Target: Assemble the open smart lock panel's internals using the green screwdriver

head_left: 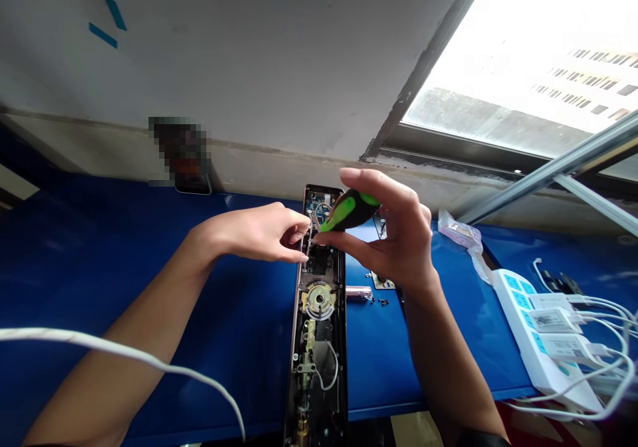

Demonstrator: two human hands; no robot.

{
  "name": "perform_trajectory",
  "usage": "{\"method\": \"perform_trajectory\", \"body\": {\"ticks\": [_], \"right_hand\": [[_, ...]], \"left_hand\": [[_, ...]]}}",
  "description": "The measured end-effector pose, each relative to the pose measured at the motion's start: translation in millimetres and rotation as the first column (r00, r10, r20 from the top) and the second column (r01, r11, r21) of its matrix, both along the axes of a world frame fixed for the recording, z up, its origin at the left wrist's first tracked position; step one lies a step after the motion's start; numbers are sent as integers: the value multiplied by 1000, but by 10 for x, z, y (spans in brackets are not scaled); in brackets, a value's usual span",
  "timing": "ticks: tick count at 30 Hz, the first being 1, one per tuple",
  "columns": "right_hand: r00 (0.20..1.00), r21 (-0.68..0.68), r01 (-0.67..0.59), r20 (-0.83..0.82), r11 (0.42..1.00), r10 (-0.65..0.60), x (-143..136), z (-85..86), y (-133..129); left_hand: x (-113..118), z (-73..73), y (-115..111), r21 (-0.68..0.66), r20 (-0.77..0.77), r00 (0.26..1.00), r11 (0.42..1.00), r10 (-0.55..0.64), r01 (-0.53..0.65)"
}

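A long, narrow black housing [319, 341], which looks like an opened electronic door lock, lies lengthwise before me. Inside it are a blue circuit board [315, 206] at the far end, a round metal part [319, 299] in the middle and a thin white wire [329, 382] nearer me. My right hand [399, 234] grips a green and black screwdriver [351, 209] by its handle, tilted down toward the housing's far part. Its tip is hard to make out. At the left rim, my left hand [266, 233] has curled fingers near thin wires; whatever they pinch is too small to tell.
Small screws [383, 302], a shiny cylinder [359, 293] and a circuit board [383, 281] lie right of the housing. A white power strip [518, 327] with plugged chargers stands further right. A white cable [124, 352] crosses my left forearm. A partly blurred dark device [193, 186] leans against the wall.
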State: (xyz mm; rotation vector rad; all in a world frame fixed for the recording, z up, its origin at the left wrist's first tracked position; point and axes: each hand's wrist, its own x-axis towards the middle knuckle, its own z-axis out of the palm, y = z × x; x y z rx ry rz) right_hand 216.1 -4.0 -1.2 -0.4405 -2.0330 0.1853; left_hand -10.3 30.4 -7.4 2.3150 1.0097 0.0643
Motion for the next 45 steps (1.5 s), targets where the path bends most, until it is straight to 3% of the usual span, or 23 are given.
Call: {"method": "perform_trajectory", "body": {"ticks": [5,8,11,14,18,23,26,29,31,35,41,45], "right_hand": [[999,-98,-30,-30,995,27,-3,61,-52],[994,-54,-44,-97,998,39,-2,76,-38],[985,37,23,-174,999,-16,-5,89,-21],[986,-17,80,-143,997,-82,-9,112,-33],[995,-54,-16,-95,998,11,9,112,-19],[985,36,42,-169,998,-35,35,97,6],[992,-28,60,-112,998,-63,34,121,-47],[996,-93,-21,-87,995,13,31,137,-77],[989,-62,-54,-143,997,45,31,133,-59],[976,36,-7,-219,999,14,29,131,-20],[988,-129,-117,-114,985,103,40,135,-49],[979,-19,-62,-193,998,58,39,116,2]], "left_hand": [[-96,-19,76,-64,96,995,997,-28,34],[-113,-31,100,-128,124,992,991,-34,50],[-109,-23,99,-213,143,989,974,-41,72],[-108,-25,100,-270,178,983,958,-49,97],[-112,-58,113,-325,256,966,937,-45,130],[-96,-35,96,-315,224,974,944,-26,98],[-87,-16,83,-324,224,974,941,-25,99],[-83,-16,78,-340,231,973,935,-21,101],[-80,-18,77,-344,225,974,935,-10,89],[-73,-21,80,-343,216,976,937,12,64],[-77,-27,89,-362,241,971,928,6,84],[-63,-27,84,-360,224,974,932,38,47]]}}
